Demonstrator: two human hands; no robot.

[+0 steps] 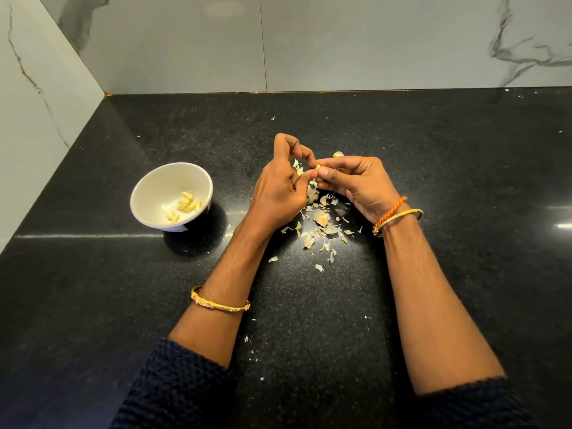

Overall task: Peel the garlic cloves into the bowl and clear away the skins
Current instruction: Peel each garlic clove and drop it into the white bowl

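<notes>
Both forearms reached over scattered garlic skins point(322, 226); left hand point(280, 187) and right hand point(356, 181) pinched one garlic clove point(318, 166) between curled fingertips, right of the bowl point(154, 193).

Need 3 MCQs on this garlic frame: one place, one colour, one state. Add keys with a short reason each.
1. Where does the white bowl stand relative to the hands?
A. To their left
B. To their right
C. Between them

2. What colour is the countertop?
A. White
B. Black speckled
C. Wood brown

3. What are the hands doing?
A. Resting flat
B. Lifting the bowl
C. Pinching a garlic clove

Key:
1 A, the bowl stands left of the left hand.
2 B, the dark stone shows under the garlic skins.
3 C, the left hand and right hand meet on the clove, fingers curled.
</notes>
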